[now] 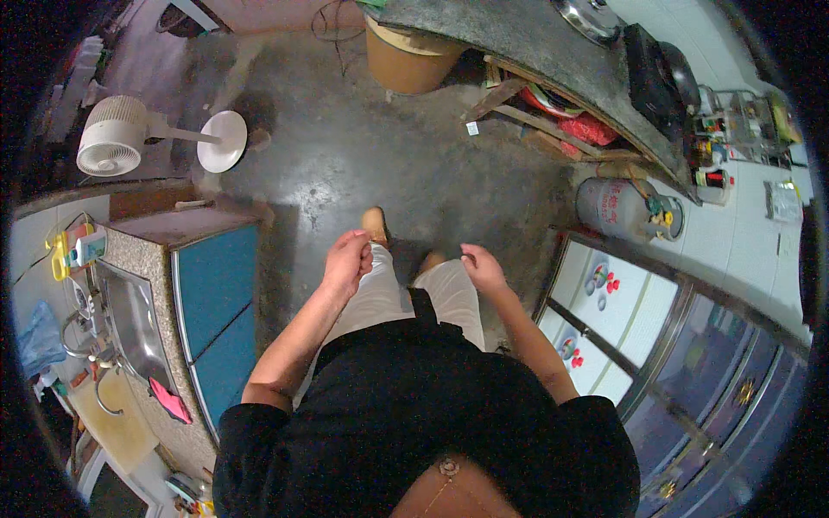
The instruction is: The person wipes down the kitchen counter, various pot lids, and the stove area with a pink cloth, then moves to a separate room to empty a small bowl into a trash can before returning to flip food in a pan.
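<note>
My left hand (350, 259) hangs over my left thigh with its fingers curled in, and I see nothing in it. Out in front of my right thigh is my right hand (484, 267), loosely bent, a small gap showing between thumb and fingers, with no object visible there. Neither hand touches any furniture. Below them are my white trousers (382, 291) and a tan shoe (374, 223), the left foot ahead of the right. The grey concrete floor (363, 149) stretches before me.
At left are a white pedestal fan (221, 142), a blue cabinet (214, 291) and a steel sink (139, 324). A dark counter (518, 39) runs along the upper right, with a brown bin (414, 61) beneath. A gas cylinder (609, 207) and a glass-doored cabinet (638, 291) stand at right.
</note>
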Action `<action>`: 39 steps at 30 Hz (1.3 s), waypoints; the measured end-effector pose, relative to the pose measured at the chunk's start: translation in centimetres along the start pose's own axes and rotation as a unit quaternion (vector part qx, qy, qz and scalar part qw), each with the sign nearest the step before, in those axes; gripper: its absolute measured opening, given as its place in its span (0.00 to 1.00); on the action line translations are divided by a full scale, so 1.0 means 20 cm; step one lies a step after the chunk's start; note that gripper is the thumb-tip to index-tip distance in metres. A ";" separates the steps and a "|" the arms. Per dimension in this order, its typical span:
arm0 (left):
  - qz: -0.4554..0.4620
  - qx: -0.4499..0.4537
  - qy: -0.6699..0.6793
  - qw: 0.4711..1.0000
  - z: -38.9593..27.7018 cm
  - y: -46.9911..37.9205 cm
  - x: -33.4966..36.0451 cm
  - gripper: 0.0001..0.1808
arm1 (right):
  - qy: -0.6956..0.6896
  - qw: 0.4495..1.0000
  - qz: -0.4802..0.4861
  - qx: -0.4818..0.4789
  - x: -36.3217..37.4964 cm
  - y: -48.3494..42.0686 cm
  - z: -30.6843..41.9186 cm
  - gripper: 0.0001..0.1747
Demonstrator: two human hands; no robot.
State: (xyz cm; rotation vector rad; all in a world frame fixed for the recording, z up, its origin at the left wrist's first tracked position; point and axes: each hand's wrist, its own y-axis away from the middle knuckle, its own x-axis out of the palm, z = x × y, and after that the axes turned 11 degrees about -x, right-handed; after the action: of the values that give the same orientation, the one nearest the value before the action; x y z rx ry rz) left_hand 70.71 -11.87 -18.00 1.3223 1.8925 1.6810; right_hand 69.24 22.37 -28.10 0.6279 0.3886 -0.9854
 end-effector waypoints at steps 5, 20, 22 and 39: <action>0.007 0.010 0.032 0.999 0.03 -0.26 0.37 0.05 | 0.034 0.997 0.064 0.014 -0.29 -0.23 -0.44 0.20; -0.004 -0.038 0.095 0.995 0.87 -1.43 0.88 0.07 | 0.262 0.936 0.231 -0.032 -0.43 -1.72 -2.52 0.27; 0.038 -0.065 0.138 0.988 1.01 -1.66 0.84 0.05 | 0.305 0.927 0.209 -0.056 -0.43 -2.02 -2.83 0.26; 0.075 -0.248 0.393 0.882 0.96 -2.06 0.61 0.15 | 0.344 0.932 0.118 -0.010 0.60 -2.86 -2.97 0.17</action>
State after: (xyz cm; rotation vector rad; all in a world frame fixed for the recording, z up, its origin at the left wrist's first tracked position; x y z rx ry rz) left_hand 60.05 13.79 -56.06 0.6192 1.4924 2.8396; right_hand 24.55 30.30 -97.99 0.9735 0.9171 -0.5048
